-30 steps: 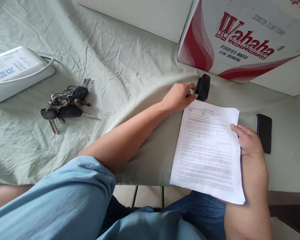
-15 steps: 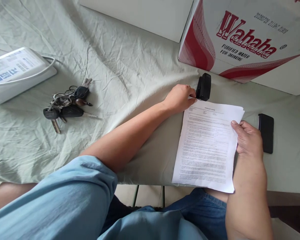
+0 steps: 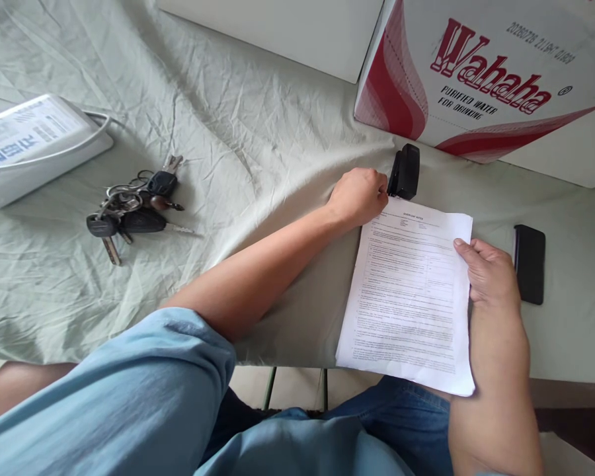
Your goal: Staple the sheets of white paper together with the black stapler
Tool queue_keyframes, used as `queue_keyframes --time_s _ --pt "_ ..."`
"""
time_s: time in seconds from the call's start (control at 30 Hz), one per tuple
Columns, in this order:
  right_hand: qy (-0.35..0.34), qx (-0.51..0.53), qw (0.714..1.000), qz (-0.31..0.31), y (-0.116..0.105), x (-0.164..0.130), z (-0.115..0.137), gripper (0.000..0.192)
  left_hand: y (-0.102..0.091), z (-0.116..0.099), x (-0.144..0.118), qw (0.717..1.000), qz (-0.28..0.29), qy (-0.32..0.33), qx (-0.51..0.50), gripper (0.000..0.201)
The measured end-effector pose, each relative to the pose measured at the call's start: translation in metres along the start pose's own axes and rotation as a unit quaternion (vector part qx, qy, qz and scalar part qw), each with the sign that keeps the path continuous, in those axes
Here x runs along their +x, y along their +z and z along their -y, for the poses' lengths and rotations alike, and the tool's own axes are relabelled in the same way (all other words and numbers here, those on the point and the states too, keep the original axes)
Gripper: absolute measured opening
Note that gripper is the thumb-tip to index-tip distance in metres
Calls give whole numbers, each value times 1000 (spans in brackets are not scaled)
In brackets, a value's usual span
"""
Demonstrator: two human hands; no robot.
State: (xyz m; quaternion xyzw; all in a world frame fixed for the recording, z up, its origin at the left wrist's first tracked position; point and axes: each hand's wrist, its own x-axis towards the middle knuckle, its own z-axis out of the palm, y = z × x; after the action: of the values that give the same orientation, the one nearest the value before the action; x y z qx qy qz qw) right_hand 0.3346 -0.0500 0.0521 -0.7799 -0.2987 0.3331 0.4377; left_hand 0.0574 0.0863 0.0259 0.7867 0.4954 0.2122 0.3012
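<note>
Wrinkled pale-green cloth (image 3: 238,132) covers the whole table. At 1 o'clock, big red-and-white cardboard water carton (image 3: 480,79), printed "Wahaha", standing on the cloth; a plain white box (image 3: 277,33) just left of it at 12. Light-blue shirt sleeve (image 3: 129,403) fills the 7 o'clock corner, w/ blue jeans at 6.

Stack of white printed paper sheets (image 3: 409,291) lies at 4 o'clock from centre, lower edge hanging past the table edge. White flat device w/ printed label (image 3: 30,145) at 9–10 o'clock, cable looped round it.

Right hand (image 3: 490,274) at 3–4 o'clock grips the sheets' right edge, thumb on top, fingers under. Left hand (image 3: 359,195) near centre-right, fingers curled together, fingertips at the sheets' top-left corner and touching the small black stapler (image 3: 404,172), which sits at 12 from the paper, just below the carton. Can't tell if the hand actually grips the stapler.

Bunch of keys w/ black fobs (image 3: 131,208) at 9 o'clock, well apart from the hands. Black phone (image 3: 529,263) at 3 o'clock, just beside the right hand.
</note>
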Motion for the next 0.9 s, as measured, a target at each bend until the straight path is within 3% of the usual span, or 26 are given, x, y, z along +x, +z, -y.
queue_keyframes --time_s 0.23,0.67,0.9 --pt "-19 -12 999 -26 -3 4 -5 53 1 8 0 999 -21 18 -32 33" --pt "-46 -48 997 -44 -16 19 -18 49 10 21 -2 987 -31 105 -119 72" --pt "-72 -83 993 -34 -19 20 -22 50 12 21 1 985 -12 122 -123 69"
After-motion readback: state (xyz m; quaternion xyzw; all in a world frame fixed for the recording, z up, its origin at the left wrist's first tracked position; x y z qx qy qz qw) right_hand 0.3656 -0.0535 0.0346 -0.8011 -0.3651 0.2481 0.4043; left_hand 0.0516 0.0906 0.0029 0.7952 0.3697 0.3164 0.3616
